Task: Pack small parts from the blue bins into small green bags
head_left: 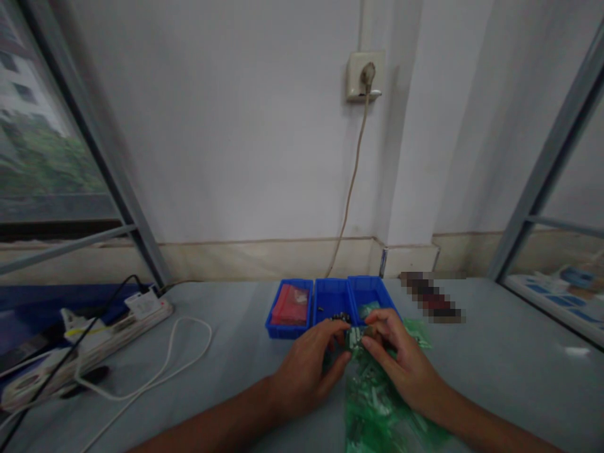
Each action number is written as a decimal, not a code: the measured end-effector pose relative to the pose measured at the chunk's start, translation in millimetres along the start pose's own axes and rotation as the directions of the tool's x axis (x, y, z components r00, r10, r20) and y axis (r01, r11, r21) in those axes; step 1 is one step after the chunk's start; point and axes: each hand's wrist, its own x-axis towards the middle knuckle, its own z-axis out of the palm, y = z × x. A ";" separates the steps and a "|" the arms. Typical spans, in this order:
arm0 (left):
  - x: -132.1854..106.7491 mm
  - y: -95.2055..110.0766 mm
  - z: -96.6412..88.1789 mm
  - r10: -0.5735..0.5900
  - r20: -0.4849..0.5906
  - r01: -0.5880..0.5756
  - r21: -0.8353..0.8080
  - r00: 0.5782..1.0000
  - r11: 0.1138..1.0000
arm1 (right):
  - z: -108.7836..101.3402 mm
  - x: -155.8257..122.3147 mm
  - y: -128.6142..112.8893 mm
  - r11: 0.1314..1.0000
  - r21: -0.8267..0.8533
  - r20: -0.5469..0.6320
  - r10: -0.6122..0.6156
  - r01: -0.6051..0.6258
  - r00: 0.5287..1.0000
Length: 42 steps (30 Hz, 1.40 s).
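My left hand [309,368] and my right hand [401,362] meet over the grey table, both pinching a small green circuit board [355,336] between their fingertips. Under and in front of the hands lies a pile of green translucent bags with small parts [377,409]. Just beyond the hands stand three blue bins in a row: the left bin [289,307] holds red packets, the middle bin [331,301] has a few small dark parts, and the right bin [370,294] holds some green pieces.
A white power strip [117,324] with black and white cables lies at the table's left. A cord runs from a wall socket [364,77] down behind the bins. A dark blurred object [431,297] lies to the right of the bins. Metal frame posts stand on both sides.
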 end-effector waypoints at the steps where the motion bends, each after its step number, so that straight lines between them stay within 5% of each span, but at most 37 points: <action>1: -0.1 0.2 -0.2 0.002 0.002 -0.002 0.000 1.000 1.000 | -0.2 -0.1 -0.2 1.000 -0.006 0.000 0.000 0.000 1.000; 22: 2.9 3.7 -3.1 0.016 0.022 -0.016 0.026 1.000 1.000 | -4.0 -0.5 -4.0 0.996 -0.089 0.108 0.029 -0.020 0.994; 35: 5.2 5.8 -4.5 -0.028 0.159 0.025 0.024 0.987 0.999 | -4.9 0.8 -8.9 0.995 -0.099 0.147 0.024 -0.009 0.989; 42: 4.1 4.9 -3.8 -0.013 0.150 0.009 0.031 0.989 0.999 | -4.9 0.9 -6.6 0.995 -0.104 0.144 0.009 0.006 0.990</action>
